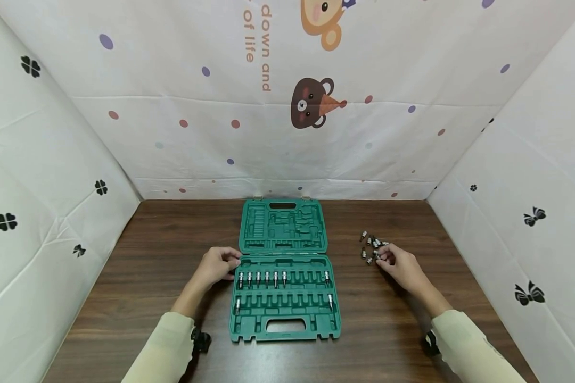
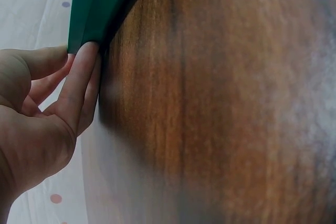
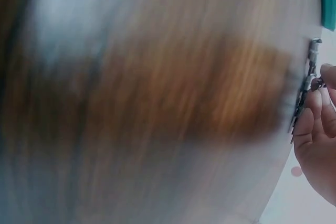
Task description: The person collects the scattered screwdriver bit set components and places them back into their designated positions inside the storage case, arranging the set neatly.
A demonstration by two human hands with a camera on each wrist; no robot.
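Observation:
An opened green plastic tool case (image 1: 249, 324) lies on the wooden table, its lid folded back. Silver bit sockets (image 1: 267, 279) fill the left part of the case's upper row, with one more at that row's right end. The lower row has one at each end. My left hand (image 1: 214, 265) grips the case's left edge near the hinge, thumb and fingertips on the green side (image 2: 94, 9). Over a pile of loose bit sockets (image 1: 363, 254), my right hand (image 1: 402, 267) pinches a small bit socket (image 3: 316, 83) between thumb and index finger; the fingertips partly hide it.
The case's lid (image 1: 282, 226) has moulded slots and lies flat toward the back wall. White printed sheets (image 1: 182, 149) enclose the table (image 1: 172, 234) at the back and on both sides. A dark wrist device (image 1: 201, 340) sits at the left sleeve.

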